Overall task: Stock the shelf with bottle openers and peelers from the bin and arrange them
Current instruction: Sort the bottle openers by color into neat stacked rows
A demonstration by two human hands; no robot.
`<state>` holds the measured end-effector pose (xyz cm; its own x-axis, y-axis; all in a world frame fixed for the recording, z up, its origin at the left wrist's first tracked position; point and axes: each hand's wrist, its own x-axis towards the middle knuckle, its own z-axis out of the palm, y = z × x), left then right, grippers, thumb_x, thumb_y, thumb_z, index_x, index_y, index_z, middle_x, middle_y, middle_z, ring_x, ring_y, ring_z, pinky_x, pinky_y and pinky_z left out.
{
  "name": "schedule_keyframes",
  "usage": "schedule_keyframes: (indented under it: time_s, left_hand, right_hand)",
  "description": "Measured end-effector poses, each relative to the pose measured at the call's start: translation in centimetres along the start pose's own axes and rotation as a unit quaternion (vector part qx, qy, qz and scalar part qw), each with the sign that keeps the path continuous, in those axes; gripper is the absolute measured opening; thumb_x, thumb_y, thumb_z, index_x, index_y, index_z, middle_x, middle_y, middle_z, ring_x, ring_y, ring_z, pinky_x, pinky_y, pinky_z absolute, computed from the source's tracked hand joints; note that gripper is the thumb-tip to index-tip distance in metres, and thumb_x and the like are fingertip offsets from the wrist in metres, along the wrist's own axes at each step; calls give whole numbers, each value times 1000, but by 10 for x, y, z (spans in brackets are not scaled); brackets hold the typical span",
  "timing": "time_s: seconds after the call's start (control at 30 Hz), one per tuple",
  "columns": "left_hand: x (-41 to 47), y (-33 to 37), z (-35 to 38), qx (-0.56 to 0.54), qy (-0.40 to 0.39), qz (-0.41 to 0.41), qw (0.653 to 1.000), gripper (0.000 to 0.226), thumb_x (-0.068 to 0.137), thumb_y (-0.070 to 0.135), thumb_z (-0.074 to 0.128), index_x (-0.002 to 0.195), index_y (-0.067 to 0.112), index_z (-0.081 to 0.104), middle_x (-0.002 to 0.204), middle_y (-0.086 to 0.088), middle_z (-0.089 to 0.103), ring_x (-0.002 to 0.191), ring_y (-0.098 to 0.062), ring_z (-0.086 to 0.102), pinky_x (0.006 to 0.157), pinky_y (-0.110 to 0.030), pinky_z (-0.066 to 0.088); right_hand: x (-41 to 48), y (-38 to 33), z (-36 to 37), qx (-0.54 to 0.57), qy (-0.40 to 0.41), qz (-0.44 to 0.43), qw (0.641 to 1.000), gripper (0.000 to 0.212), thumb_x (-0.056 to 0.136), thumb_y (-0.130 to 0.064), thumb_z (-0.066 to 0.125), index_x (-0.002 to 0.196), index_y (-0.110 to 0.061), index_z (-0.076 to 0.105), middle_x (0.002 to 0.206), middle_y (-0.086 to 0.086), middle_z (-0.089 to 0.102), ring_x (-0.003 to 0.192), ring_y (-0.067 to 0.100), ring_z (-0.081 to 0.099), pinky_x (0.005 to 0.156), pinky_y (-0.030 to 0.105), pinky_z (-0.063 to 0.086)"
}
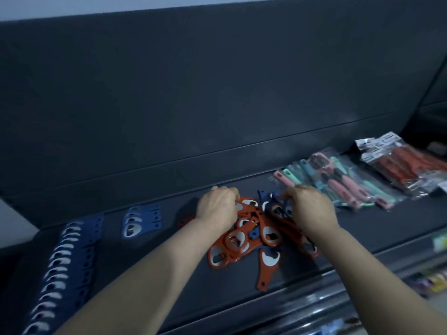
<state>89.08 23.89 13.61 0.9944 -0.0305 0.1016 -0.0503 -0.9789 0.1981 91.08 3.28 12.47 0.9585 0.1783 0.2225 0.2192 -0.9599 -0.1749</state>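
A loose heap of red bottle openers, mixed with a few blue ones, lies in the middle of the dark shelf. My left hand rests on the heap's far left edge, fingers curled around a red opener. My right hand sits on the heap's far right side, fingers closed over red and blue openers; what it holds is partly hidden. To the left, blue openers lie in a long overlapping row and a short stack. Packaged peelers with pink and teal handles lie to the right.
Bags of red-handled peelers lie at the far right of the shelf. A dark back panel rises behind. The shelf's front lip runs below my arms, with packaged goods on a lower shelf.
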Motion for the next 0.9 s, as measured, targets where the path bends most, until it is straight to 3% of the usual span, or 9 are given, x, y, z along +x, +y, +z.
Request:
schedule_keyframes:
  time_s: [0.13, 0.3, 0.37, 0.5, 0.6, 0.7, 0.8, 0.9]
  left_hand:
    - [12, 39, 9, -25, -2, 8, 1000, 15, 90, 31, 58, 104, 27, 64, 108, 2, 68, 109, -24, 56, 88, -34, 47]
    - [21, 82, 17, -57, -14, -16, 998, 31, 81, 54, 65, 92, 25, 65, 96, 3, 69, 98, -21, 61, 76, -31, 48]
    - [22, 100, 25, -11, -28, -34, 999, 47, 78, 66, 62, 99, 24, 64, 103, 2, 67, 102, -22, 59, 76, -31, 45]
    - [28, 119, 40, 80, -21, -76, 994, 79, 69, 76, 61, 119, 15, 54, 119, -5, 58, 115, -26, 50, 90, -37, 45]
    - [38, 123, 42, 43, -30, -119, 992, 61, 75, 62, 68, 114, 16, 58, 116, -3, 59, 113, -25, 52, 87, -36, 47]
    - [43, 113, 33, -77, -9, -199, 977, 20, 83, 41, 68, 88, 21, 67, 96, 1, 70, 98, -24, 64, 73, -29, 49]
    - [40, 95, 21, -160, 46, -250, 954, 20, 87, 37, 66, 75, 22, 63, 90, 0, 71, 93, -24, 65, 75, -29, 50]
    - [32, 98, 15, -126, 30, -221, 967, 35, 85, 52, 63, 77, 18, 63, 85, 1, 70, 88, -22, 65, 74, -32, 52]
  right_hand:
    - [9, 42, -3, -12, -24, -18, 999, 44, 81, -5, 57, 112, -36, 65, 112, -2, 64, 106, 25, 58, 69, 30, 43]
    - [20, 70, -4, 48, -58, -47, 996, 20, 88, -22, 58, 103, -32, 66, 108, -3, 64, 103, 22, 60, 70, 30, 45]
    - [23, 78, -4, 60, -82, -87, 991, 22, 90, -24, 56, 109, -30, 65, 112, -2, 62, 105, 21, 59, 73, 30, 46]
    - [29, 88, 0, 35, -118, -144, 982, 34, 90, -20, 53, 120, -34, 60, 114, -2, 57, 108, 21, 56, 72, 29, 44]
    - [32, 90, 5, 30, -115, -156, 981, 31, 86, -21, 56, 114, -34, 60, 109, -3, 58, 104, 23, 58, 71, 31, 47]
    - [36, 88, 8, 55, -103, -159, 980, 28, 86, -20, 57, 111, -33, 62, 112, -3, 60, 103, 24, 59, 76, 32, 50]
    - [41, 77, 10, 59, -87, -140, 985, 23, 89, -27, 53, 109, -33, 64, 111, -2, 65, 102, 24, 61, 78, 32, 50]
    - [44, 64, 11, 28, -98, -109, 989, 23, 90, -40, 55, 106, -28, 66, 107, 2, 66, 101, 25, 62, 76, 31, 47]
